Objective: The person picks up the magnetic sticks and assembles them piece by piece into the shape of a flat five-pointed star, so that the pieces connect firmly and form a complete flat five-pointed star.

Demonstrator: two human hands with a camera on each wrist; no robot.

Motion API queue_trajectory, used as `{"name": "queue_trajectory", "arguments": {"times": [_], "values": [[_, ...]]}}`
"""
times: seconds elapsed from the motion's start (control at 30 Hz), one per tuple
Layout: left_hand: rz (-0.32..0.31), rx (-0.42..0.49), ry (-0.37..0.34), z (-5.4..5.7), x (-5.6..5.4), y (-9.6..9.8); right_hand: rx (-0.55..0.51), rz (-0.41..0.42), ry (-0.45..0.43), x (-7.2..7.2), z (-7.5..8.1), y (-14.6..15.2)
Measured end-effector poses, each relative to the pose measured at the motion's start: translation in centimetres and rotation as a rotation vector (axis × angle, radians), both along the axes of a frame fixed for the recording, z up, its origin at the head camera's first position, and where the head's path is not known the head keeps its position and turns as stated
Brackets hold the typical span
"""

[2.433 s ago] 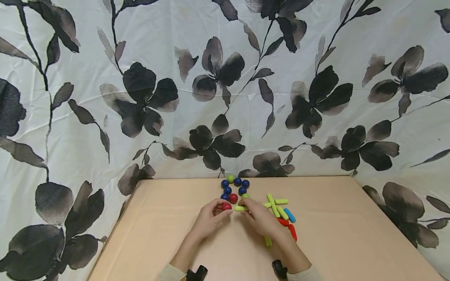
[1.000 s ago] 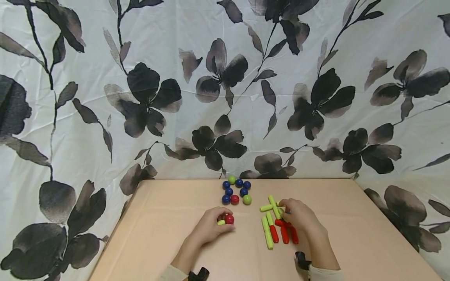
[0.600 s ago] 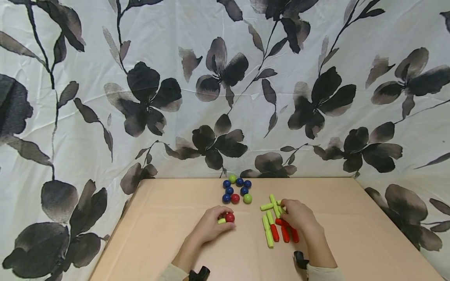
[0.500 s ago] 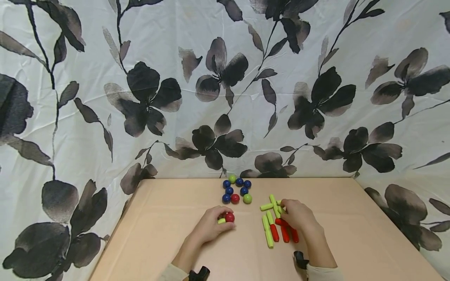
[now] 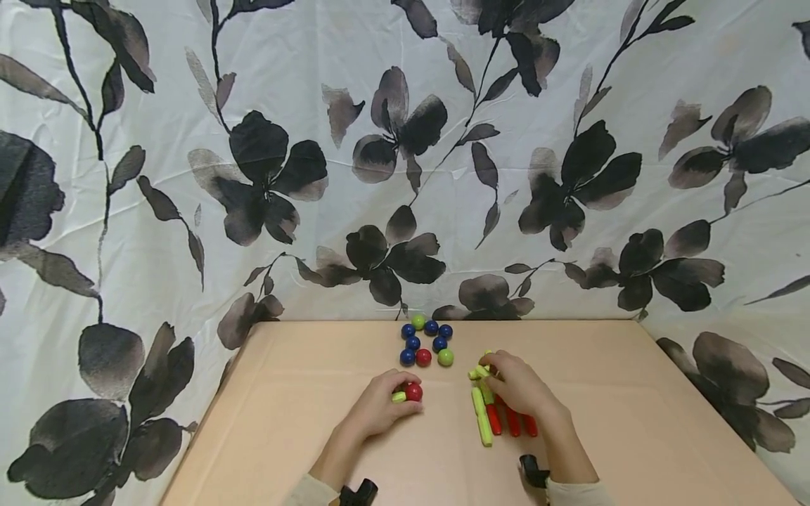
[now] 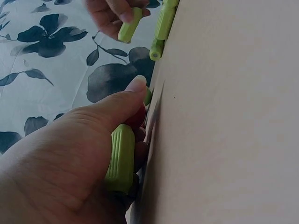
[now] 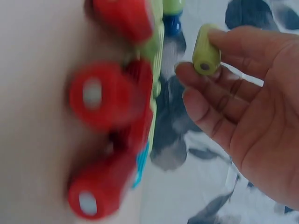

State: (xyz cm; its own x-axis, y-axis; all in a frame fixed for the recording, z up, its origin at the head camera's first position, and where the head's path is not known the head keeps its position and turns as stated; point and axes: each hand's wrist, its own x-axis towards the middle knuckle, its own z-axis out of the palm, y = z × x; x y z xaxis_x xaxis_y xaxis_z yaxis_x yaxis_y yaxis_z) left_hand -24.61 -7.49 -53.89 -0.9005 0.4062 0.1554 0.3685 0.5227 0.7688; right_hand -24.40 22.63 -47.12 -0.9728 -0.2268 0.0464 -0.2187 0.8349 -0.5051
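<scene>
My left hand (image 5: 378,406) holds a red ball-shaped bead (image 5: 413,392) at its fingertips, close over the table. A long light green ribbed bead (image 6: 121,158) is tucked in the same hand, against the palm. To the right, my right hand (image 5: 522,385) pinches another long light green bead (image 7: 207,49) between thumb and fingers, raised above a cluster of long beads. A hole shows in that bead's end. Below this hand lie long red beads (image 7: 105,95) and a light green pair end to end (image 5: 481,416). A blue long bead (image 7: 141,163) peeks out behind the red ones.
Ball beads stand in a loose ring near the table's back edge: several blue ones (image 5: 413,343), a red one (image 5: 423,357) and green ones (image 5: 446,357). Behind the table (image 5: 304,379) hangs a flower-patterned cloth (image 5: 474,211).
My right hand has moved left and slightly up from the red beads, carrying a light green one. My left hand drew back from the ring with the red ball earlier and has since stayed still.
</scene>
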Motion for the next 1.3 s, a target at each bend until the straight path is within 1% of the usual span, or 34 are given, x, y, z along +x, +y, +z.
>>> {"name": "queue_trajectory", "arguments": {"times": [0.13,0.27,0.33,0.43,0.67,0.8,0.97,1.13,1.3], "values": [[-0.009,0.002,-0.019,0.1,0.2,0.0,-0.029,0.072,-0.054,0.4,-0.2,-2.4],[-0.013,0.000,-0.026,0.2,0.2,0.0,-0.037,0.199,-0.118,0.7,-0.4,-4.4],[-0.012,-0.001,-0.017,0.3,0.2,0.0,-0.043,0.251,-0.136,0.7,-0.5,-5.2],[-0.011,0.000,-0.005,0.4,0.2,0.1,-0.044,0.292,-0.136,0.8,-0.7,-6.0],[-0.019,0.019,-0.017,0.4,0.3,0.2,-0.048,0.319,-0.154,0.8,-1.4,-6.6],[-0.006,0.002,0.007,0.3,0.3,0.2,-0.046,0.316,-0.165,0.8,-1.5,-6.5],[0.026,-0.035,0.049,0.5,0.4,0.2,-0.024,0.306,-0.164,0.8,-1.5,-6.3],[0.057,-0.091,0.065,0.6,0.3,0.3,-0.019,0.293,-0.151,0.8,-1.6,-6.3],[0.082,-0.139,0.096,0.6,0.3,0.4,-0.011,0.304,-0.144,0.8,-1.8,-6.3]]}}
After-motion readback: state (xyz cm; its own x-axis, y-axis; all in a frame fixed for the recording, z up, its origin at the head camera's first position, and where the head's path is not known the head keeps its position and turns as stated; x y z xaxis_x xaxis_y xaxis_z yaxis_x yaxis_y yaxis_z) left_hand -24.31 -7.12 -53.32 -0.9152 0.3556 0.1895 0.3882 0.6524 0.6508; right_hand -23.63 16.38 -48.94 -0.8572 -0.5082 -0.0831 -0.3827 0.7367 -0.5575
